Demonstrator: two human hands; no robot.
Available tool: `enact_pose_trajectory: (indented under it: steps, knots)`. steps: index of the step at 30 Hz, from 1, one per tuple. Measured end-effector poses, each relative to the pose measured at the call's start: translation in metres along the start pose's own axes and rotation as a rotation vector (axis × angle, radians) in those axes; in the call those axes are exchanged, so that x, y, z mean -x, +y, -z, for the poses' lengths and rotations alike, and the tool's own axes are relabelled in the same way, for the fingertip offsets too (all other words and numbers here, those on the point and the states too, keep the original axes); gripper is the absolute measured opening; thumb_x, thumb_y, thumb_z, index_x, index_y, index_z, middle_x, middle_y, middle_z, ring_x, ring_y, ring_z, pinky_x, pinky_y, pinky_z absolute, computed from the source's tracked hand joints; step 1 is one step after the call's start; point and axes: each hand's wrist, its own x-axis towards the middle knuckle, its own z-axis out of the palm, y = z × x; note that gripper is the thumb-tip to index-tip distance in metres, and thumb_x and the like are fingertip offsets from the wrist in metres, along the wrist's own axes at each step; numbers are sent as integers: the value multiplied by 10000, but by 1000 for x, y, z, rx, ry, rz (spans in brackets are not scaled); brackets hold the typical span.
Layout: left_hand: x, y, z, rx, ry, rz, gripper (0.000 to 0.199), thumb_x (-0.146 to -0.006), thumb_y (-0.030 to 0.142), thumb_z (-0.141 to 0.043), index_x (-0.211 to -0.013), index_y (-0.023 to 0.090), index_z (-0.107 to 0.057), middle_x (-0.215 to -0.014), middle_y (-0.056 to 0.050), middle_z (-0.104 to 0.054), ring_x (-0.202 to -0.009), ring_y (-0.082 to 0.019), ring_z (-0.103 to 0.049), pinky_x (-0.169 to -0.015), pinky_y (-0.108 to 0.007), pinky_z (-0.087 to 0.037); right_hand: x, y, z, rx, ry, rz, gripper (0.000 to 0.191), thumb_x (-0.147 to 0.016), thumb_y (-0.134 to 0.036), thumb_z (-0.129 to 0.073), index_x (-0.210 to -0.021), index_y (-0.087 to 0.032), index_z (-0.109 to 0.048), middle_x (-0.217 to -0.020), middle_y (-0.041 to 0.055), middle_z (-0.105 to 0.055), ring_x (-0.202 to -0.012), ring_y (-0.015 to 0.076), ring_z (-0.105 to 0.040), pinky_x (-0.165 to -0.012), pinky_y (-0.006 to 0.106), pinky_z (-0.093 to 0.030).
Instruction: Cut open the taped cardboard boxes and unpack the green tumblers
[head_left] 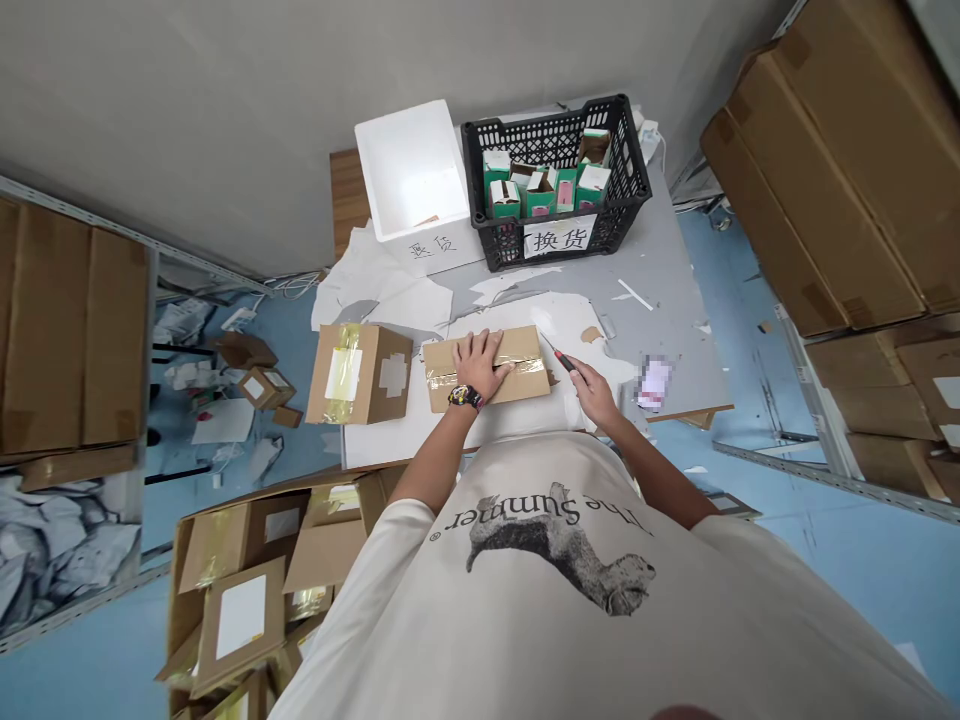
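A taped cardboard box point(525, 345) lies on the white-covered tabletop in front of me. My left hand point(480, 368), with a watch on the wrist, rests flat on its top with fingers spread. Clear tape runs lengthwise along the box's seam. Just off the box's right end, my right hand point(591, 388) is closed around a thin pointed tool with a red-and-black handle point(564, 361). Its narrow metal tip points up and left, near the box's far right corner. Left of this box stands another taped carton point(382, 376) with a white label.
At the back are a white foam box point(409, 170) and a black crate point(495, 238) holding several green-and-white small boxes. A phone point(655, 383) lies at right. Below left, a large carton point(176, 600) is full of parcels. Shelves with cartons point(840, 190) flank both sides.
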Motion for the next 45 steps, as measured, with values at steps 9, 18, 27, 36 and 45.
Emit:
enact_pose_trajectory:
  steps: [9, 18, 27, 36, 45]
  knots:
    - [-3, -5, -6, -2, 13, -2, 757, -1093, 489, -742, -1820, 343, -589, -1909, -116, -502, -1821, -482, -318, -1494, -757, -65, 18, 6, 37, 738, -108, 254, 572, -1175, -423, -524, -1692, -329, -751, -1192, 122, -769, -1063, 313, -730, -800, 363, -530]
    - [0, -4, -10, 8, 55, 3, 728, -1102, 503, -710, -1808, 356, -607, -1904, -102, -511, -1835, -462, -309, -1503, -746, -59, -11, -9, 31, 960, -148, 375, 585, -1212, -424, -494, -1754, -318, -684, -1271, 194, -758, -1076, 365, -662, -883, 428, -502]
    - [4, -4, -11, 28, 70, -1, 702, -1096, 460, -708, -1784, 343, -637, -1894, -112, -523, -1836, -449, -326, -1507, -737, -47, -40, -11, 52, 969, -181, 417, 610, -1224, -407, -452, -1805, -334, -626, -1377, 215, -735, -1185, 410, -634, -1003, 493, -490]
    - [-5, -8, -4, 35, 82, -8, 700, -1075, 539, -771, -1734, 316, -690, -1851, -136, -580, -1793, -452, -411, -1501, -718, -133, -87, -8, 71, 864, -113, 415, 590, -1214, -406, -453, -1737, -284, -695, -1378, 221, -769, -1187, 418, -674, -1058, 533, -519]
    - [-10, -21, 9, 15, 0, -74, 798, -875, 260, -901, -1659, 299, -761, -1817, -113, -621, -1757, -468, -459, -1484, -697, -247, -48, 31, 43, 150, 68, 138, 683, -1170, -668, -396, -1500, -241, -814, -1235, 148, -863, -1156, 372, -769, -1105, 522, -613]
